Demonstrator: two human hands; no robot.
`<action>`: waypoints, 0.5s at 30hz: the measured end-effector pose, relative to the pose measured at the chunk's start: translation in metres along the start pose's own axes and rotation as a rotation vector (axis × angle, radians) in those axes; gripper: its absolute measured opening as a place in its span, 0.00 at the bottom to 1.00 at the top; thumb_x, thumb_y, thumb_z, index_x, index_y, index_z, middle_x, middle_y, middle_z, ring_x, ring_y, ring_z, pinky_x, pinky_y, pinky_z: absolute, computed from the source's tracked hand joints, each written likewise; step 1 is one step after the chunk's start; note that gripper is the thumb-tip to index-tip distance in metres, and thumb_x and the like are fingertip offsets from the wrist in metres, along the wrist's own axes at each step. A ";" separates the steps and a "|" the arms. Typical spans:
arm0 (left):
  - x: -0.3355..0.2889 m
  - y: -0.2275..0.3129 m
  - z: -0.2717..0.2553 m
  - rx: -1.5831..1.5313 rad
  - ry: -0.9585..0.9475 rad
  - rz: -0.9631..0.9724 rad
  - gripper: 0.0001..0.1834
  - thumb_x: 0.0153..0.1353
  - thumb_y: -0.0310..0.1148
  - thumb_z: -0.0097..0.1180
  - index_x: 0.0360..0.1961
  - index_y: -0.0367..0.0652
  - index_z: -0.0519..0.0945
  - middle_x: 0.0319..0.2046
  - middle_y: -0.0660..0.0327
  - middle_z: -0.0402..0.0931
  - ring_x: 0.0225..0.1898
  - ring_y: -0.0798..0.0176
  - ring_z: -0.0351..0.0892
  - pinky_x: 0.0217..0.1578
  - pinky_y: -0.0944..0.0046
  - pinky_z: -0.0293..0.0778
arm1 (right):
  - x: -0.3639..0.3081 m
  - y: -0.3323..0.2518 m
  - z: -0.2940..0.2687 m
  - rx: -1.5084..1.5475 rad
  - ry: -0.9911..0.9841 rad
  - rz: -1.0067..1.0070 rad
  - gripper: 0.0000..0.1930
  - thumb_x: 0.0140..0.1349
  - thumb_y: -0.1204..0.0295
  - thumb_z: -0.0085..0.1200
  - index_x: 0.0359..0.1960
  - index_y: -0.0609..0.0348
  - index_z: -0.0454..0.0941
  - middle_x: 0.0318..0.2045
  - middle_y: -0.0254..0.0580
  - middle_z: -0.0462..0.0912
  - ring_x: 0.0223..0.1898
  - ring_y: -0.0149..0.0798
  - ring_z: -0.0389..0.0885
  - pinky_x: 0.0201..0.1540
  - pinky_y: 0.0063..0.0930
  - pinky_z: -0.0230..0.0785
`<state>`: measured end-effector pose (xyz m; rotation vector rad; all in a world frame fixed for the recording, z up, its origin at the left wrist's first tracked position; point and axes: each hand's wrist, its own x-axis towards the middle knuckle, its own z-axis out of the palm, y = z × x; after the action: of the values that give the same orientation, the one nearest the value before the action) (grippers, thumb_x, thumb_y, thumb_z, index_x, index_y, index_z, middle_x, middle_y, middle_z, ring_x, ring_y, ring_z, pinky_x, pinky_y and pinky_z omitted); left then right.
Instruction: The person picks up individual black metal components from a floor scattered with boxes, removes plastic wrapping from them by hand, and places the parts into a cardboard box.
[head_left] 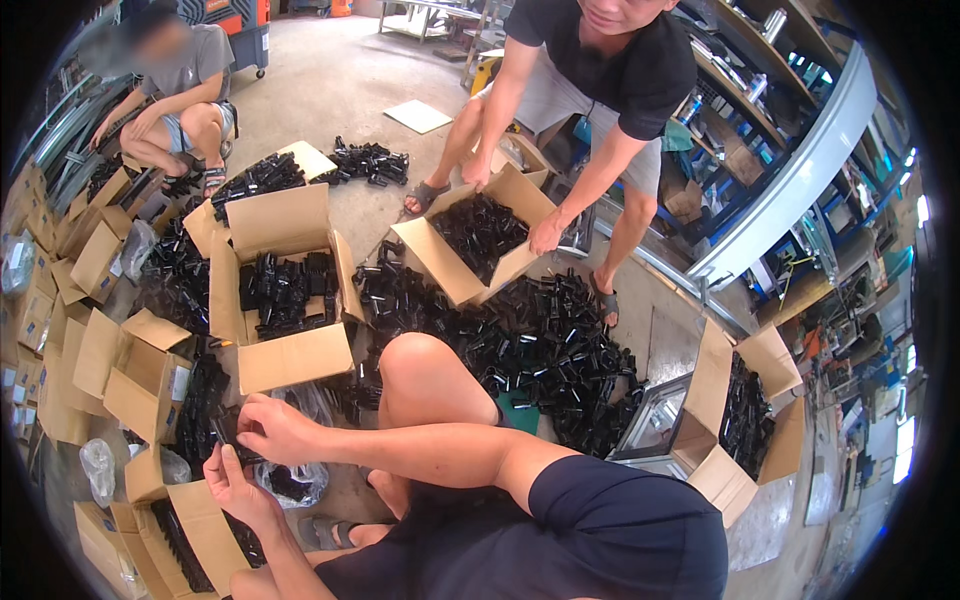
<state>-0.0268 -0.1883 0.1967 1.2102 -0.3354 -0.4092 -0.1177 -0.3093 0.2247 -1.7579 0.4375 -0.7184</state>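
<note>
My left hand [240, 488] and my right hand [278, 430] are close together at the lower left, fingers pinched. Between their fingertips is a small black part [228, 428], partly hidden by the fingers; its exact kind I cannot make out. Below the hands lies a clear plastic bag [308, 478] with black parts in it. Just beyond them stands an open cardboard box [295, 360] partly filled with black parts. A long heap of similar black parts [205, 400] lies beside my hands on the left.
A person [610, 90] bends over another open box [430, 255] of black parts. A second person [185, 90] squats at the far left. A large heap of black parts [560, 350] covers the floor ahead. Another filled box [785, 440] stands right, near shelving [745, 90].
</note>
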 end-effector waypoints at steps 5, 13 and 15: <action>0.002 -0.003 -0.004 -0.016 -0.018 0.022 0.07 0.70 0.33 0.59 0.45 0.42 0.78 0.37 0.66 0.79 0.35 0.75 0.78 0.34 0.73 0.75 | 0.000 0.005 0.003 -0.043 -0.020 0.015 0.09 0.61 0.73 0.58 0.37 0.68 0.79 0.37 0.53 0.77 0.39 0.52 0.80 0.43 0.40 0.73; 0.013 0.008 -0.018 -0.179 -0.021 -0.356 0.07 0.69 0.35 0.59 0.39 0.44 0.77 0.31 0.64 0.81 0.30 0.70 0.81 0.29 0.72 0.76 | -0.010 -0.046 -0.039 -0.089 -0.508 -0.223 0.23 0.52 0.78 0.62 0.52 0.61 0.74 0.44 0.49 0.74 0.46 0.55 0.79 0.47 0.41 0.74; 0.009 0.007 -0.019 -0.138 -0.030 -0.459 0.07 0.69 0.36 0.59 0.37 0.46 0.78 0.31 0.65 0.80 0.29 0.70 0.80 0.28 0.72 0.74 | -0.012 -0.038 -0.035 -0.182 -0.558 -0.292 0.27 0.51 0.78 0.62 0.56 0.58 0.73 0.45 0.50 0.73 0.46 0.56 0.79 0.48 0.46 0.75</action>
<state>-0.0097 -0.1749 0.1977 1.1416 -0.0491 -0.8340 -0.1528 -0.3157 0.2646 -2.1224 -0.1416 -0.3630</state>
